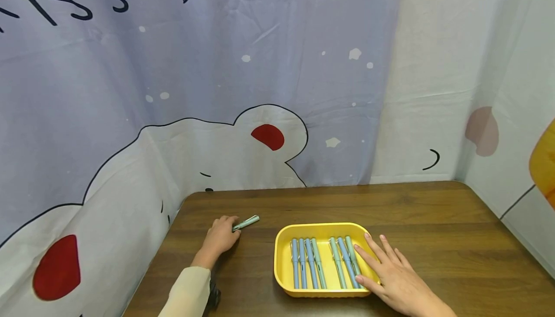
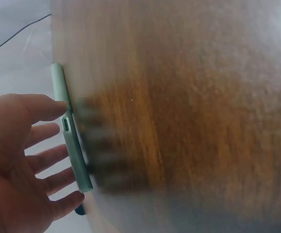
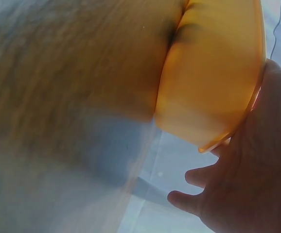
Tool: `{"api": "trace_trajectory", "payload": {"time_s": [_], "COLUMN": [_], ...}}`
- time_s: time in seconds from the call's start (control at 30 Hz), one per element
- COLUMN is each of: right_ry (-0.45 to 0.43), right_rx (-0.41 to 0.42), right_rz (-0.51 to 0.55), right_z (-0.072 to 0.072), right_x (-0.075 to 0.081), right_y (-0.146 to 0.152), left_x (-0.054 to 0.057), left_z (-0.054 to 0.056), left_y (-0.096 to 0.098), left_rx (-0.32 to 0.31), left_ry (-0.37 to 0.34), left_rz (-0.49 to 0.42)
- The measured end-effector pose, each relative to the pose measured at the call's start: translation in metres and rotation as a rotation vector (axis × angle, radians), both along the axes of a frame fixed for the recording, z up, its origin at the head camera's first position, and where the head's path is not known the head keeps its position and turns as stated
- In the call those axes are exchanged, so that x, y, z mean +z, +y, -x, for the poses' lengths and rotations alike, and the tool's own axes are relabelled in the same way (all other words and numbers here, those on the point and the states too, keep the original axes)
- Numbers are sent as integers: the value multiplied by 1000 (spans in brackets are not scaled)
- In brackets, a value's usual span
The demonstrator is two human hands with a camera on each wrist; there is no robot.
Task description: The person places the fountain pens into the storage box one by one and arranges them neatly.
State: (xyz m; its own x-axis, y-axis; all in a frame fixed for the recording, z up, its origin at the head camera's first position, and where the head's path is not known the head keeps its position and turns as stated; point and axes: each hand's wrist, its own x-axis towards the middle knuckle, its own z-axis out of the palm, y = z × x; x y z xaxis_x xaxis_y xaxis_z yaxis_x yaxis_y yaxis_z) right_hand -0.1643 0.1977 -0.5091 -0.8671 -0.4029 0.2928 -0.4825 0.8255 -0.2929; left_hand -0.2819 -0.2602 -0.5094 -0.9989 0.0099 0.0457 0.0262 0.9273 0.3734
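A green pen [image 1: 246, 223] is at the left part of the table, with the thumb and fingertips of my left hand [image 1: 220, 236] holding it. In the left wrist view the same pen [image 2: 72, 141] shows a slot in its barrel and runs along the fingertips of the left hand [image 2: 21, 160]. My right hand [image 1: 396, 278], fingers spread, rests over the right rim of a yellow tray [image 1: 283, 232]. Several blue pens [image 1: 302, 263] and green pens [image 1: 338, 263] lie in the tray in two groups. From the right wrist, the tray's side [image 3: 208, 73] is beside the right hand [image 3: 257, 170].
The brown wooden table [image 1: 455, 240] carries the tray near its front middle. A printed curtain [image 1: 260, 42] hangs behind the table's back edge and along its sides. A dark object [image 1: 213, 295] is by the left sleeve.
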Motion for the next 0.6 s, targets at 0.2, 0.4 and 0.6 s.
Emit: {"api": "trace_trajectory", "payload": {"time_s": [0.2, 0.4, 0.6], "right_ry": [-21, -37, -37], "right_rx": [1, -2, -10], "right_rz": [7, 14, 7], "right_z": [0, -1, -1], "right_x": [2, 1, 2], "right_y": [-1, -1, -1], "left_x": [-3, -1, 8], "left_z": [2, 3, 1], "left_y": [-1, 0, 5], "left_rx": [-18, -35, -52], "left_ry": [-7, -4, -38], "left_rz": [19, 85, 153]}}
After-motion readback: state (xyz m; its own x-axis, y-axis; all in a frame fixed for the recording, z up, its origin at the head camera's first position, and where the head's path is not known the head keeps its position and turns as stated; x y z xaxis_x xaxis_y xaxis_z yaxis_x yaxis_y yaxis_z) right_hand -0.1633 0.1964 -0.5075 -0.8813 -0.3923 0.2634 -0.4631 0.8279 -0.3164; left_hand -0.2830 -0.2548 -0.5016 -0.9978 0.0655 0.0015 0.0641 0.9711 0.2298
